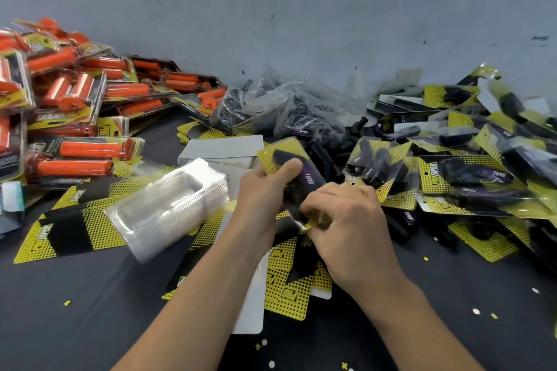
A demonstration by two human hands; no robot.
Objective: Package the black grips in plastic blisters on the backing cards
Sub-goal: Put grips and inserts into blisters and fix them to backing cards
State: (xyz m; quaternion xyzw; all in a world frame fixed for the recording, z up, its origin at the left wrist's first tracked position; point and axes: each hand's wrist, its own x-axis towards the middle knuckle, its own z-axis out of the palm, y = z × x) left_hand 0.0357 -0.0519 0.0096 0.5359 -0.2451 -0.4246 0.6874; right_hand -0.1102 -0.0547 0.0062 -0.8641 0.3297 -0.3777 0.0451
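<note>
Yellow-and-black backing card [272, 156], carrying a clear blister [294, 215] with black grips [306, 179] inside, is held tilted above the table [90, 310] at the centre of the view. The left hand [262, 193] grips the upper part, with the thumb pressed on the front. The right hand [349, 220] pinches the lower end with curled fingers [316, 205]. To the left of the hands, a stack of empty blisters [168, 205] lies on loose cards [66, 229]. A stack of plain grey cards [223, 149] sits just behind it. Loose grips [325, 156] and a plastic bag [280, 111] lie beyond the hands. Finished black packs [452, 178] are piled at the right. Orange packs [75, 93] are piled at the left, near the wall [301, 9].
</note>
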